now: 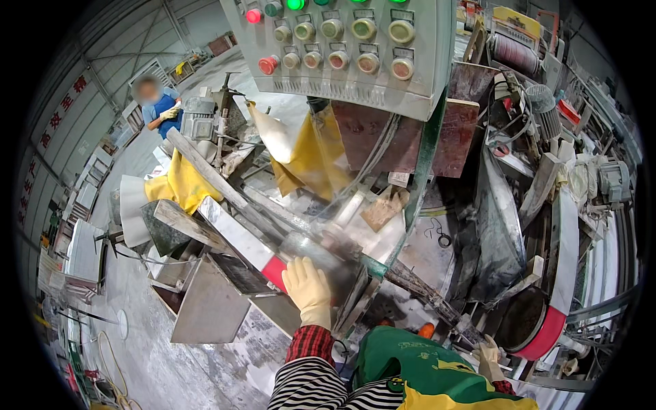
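Observation:
My left hand (307, 287), in a cream rubber glove, has its fingers stretched out and lies flat against the machine. Its fingertips are beside the red end (275, 273) of a long white strip (236, 236) and a blurred grey roller (305, 251). My right hand (488, 357), gloved alike, is low on the right beside the end of a dark, dirty bar (437, 306). Its fingers look loosely extended, with nothing seen in them. Next to it curves a second white strip with a red end (544, 336) around a dark drum (521, 316).
A grey control box (342, 89) with lit buttons hangs ahead, above yellow cloth (318, 154) and reddish boards. Motors (613, 181), cables and metal plates crowd the right. Angled grey panels (208, 307) stand at left. A person in blue (162, 109) stands far left.

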Demonstrator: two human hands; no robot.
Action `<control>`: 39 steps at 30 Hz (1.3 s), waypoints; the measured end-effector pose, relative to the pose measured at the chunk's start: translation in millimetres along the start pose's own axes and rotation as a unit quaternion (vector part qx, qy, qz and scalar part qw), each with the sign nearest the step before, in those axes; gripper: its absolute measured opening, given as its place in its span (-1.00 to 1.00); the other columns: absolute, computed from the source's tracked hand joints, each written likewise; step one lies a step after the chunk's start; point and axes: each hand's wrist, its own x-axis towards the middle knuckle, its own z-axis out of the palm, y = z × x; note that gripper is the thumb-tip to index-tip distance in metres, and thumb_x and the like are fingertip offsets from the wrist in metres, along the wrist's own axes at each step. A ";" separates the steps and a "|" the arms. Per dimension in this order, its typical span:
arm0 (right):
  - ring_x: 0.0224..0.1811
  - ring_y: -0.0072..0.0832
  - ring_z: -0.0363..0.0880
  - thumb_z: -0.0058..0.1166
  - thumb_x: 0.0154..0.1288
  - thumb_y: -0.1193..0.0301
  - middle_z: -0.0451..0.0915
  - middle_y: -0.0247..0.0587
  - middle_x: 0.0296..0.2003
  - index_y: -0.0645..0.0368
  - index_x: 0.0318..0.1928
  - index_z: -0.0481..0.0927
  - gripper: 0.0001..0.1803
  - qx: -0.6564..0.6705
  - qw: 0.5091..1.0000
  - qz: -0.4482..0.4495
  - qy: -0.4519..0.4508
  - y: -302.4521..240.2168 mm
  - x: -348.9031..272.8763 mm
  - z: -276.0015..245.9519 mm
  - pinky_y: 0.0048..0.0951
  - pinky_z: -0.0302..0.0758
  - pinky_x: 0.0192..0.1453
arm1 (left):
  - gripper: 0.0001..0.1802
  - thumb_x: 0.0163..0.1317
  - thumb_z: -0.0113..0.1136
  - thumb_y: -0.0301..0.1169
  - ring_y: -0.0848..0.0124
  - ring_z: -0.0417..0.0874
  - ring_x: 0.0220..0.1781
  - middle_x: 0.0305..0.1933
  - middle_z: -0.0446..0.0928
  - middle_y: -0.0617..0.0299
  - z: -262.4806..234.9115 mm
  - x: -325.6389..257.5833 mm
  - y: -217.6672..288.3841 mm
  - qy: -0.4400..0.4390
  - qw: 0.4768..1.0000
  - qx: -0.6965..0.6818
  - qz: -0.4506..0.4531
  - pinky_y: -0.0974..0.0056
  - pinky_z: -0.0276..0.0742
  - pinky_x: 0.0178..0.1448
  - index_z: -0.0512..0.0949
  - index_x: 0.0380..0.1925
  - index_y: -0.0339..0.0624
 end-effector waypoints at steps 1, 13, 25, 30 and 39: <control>-0.64 -0.35 0.53 -0.03 0.24 0.53 0.63 0.05 -0.35 -0.01 0.41 0.20 -0.30 -0.010 1.000 -0.001 0.008 -1.8 -3.5 1.7 -0.34 0.55 -0.55 | -0.56 0.08 0.17 -0.32 -0.03 0.41 0.19 0.10 0.50 -0.06 1.2 -1.3 0.6 -0.002 1.000 -0.001 0.000 -0.13 0.23 0.31 0.48 -0.03 -0.30; -0.55 -0.18 0.62 0.00 0.35 0.53 0.63 0.14 -0.30 -0.21 0.41 0.13 -0.32 -0.032 0.999 0.010 -0.040 22.0 31.3 -22.0 -0.15 0.63 -0.45 | -0.48 0.10 0.19 -0.28 -0.07 0.37 0.27 0.18 0.46 -0.10 3.3 -11.1 5.3 -0.036 0.999 -0.002 -0.005 -0.16 0.16 0.37 0.44 0.06 -0.30; -0.57 -0.31 0.59 0.02 0.24 0.53 0.64 0.04 -0.36 -0.02 0.41 0.17 -0.29 -0.084 0.996 -0.012 -0.018 12.7 15.9 -8.8 -0.28 0.59 -0.50 | -0.42 0.09 0.23 -0.28 -0.09 0.32 0.34 0.26 0.40 -0.12 4.9 -19.4 9.3 -0.094 0.995 -0.025 -0.025 -0.17 0.12 0.41 0.39 0.12 -0.28; -0.60 -0.33 0.60 0.02 0.20 0.55 0.64 0.06 -0.37 0.11 0.40 0.19 -0.29 -0.034 0.997 -0.004 -0.064 1.7 6.3 3.6 -0.32 0.54 -0.56 | -0.57 -0.03 0.23 -0.35 0.01 0.44 0.03 -0.05 0.49 -0.04 -13.3 -8.1 14.5 -0.016 0.998 -0.054 0.002 -0.04 0.30 0.10 0.45 -0.12 -0.26; -0.57 -0.26 0.47 0.01 0.32 0.56 0.55 0.11 -0.35 -0.25 0.39 0.09 -0.28 -0.018 0.991 0.033 -0.130 19.7 64.1 -11.1 -0.27 0.48 -0.53 | -0.21 0.04 0.40 -0.12 -0.03 0.33 0.22 0.16 0.35 -0.08 -13.3 66.5 -56.4 -0.002 0.981 0.046 -0.189 -0.05 0.30 0.24 0.30 0.20 -0.25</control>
